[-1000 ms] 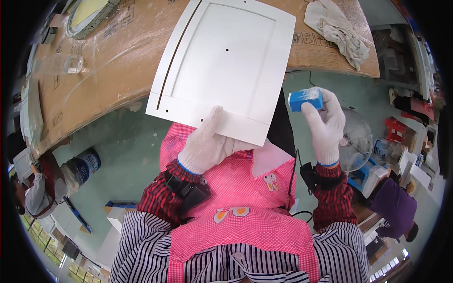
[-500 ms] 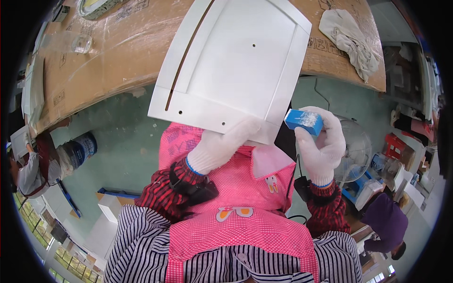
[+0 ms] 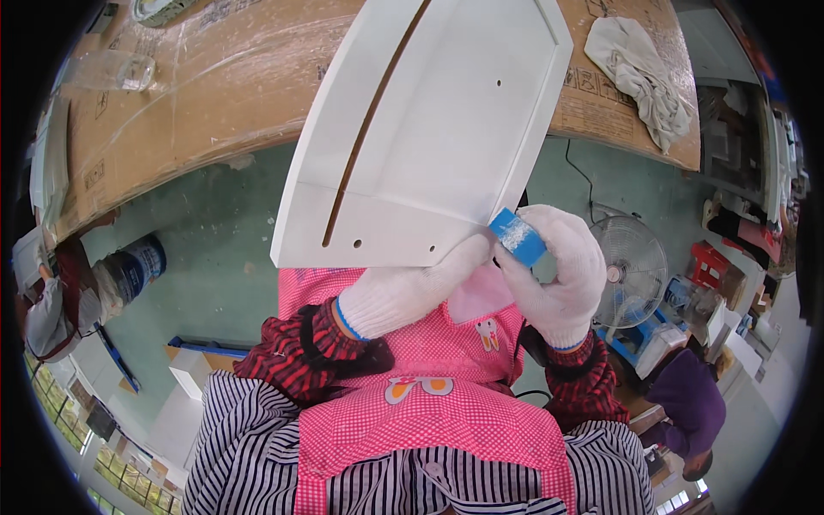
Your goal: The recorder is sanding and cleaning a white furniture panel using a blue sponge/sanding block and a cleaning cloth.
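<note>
A white panel [image 3: 429,146] with a long narrow slot, a raised border and small round holes is held up before me, tilted. My left hand [image 3: 412,287], in a white knit glove, grips its lower edge with the thumb on the front face. In my gloved right hand [image 3: 562,275] is a blue sanding block [image 3: 518,237] dusted with white powder, pinched between thumb and fingers. The block is at the panel's lower right edge, close to my left fingertips; whether it touches the edge I cannot tell.
A cardboard-covered table [image 3: 206,112] stands ahead, with a crumpled cloth [image 3: 639,81] on its right and a clear plastic bottle [image 3: 112,70] on its left. A fan [image 3: 627,270] stands at right. A blue bucket [image 3: 142,262] is at left. Other people are at both sides.
My right hand has moved left with the sanding block, up to the panel's lower right edge. The panel has turned and tilted, showing more of its left side edge.
</note>
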{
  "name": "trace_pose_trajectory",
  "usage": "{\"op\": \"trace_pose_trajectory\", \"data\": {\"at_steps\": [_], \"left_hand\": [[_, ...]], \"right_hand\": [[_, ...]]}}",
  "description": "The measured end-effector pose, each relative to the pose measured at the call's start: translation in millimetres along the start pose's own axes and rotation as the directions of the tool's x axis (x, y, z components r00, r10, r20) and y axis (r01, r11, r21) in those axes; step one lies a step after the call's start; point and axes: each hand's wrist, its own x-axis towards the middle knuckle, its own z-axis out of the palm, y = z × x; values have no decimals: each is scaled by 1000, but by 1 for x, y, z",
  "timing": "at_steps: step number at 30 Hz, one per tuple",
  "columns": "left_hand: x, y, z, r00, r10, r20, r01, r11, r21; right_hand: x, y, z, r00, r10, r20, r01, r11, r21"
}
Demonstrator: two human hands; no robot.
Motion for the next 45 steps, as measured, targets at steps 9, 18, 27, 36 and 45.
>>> {"op": "trace_pose_trajectory", "data": {"at_steps": [9, 18, 27, 36, 45], "left_hand": [[-3, -3, -2, 990, 134, 49, -140, 978, 157], [-4, 1, -4, 964, 220, 153, -257, 919, 300], [-2, -5, -6, 993, 96, 62, -102, 988, 113], [-5, -10, -7, 996, 26, 91, -47, 972, 230], [-7, -4, -7, 985, -160, 66, 154, 984, 86]], "right_hand": [[16, 8, -8, 998, -12, -65, 5, 994, -107], [12, 5, -4, 1000, -23, 4, 23, 995, -102], [8, 6, -4, 998, -47, 33, 47, 999, 9], [59, 47, 3, 992, 40, -118, -49, 996, -76], [39, 25, -4, 999, -39, 37, 39, 999, 2]]}}
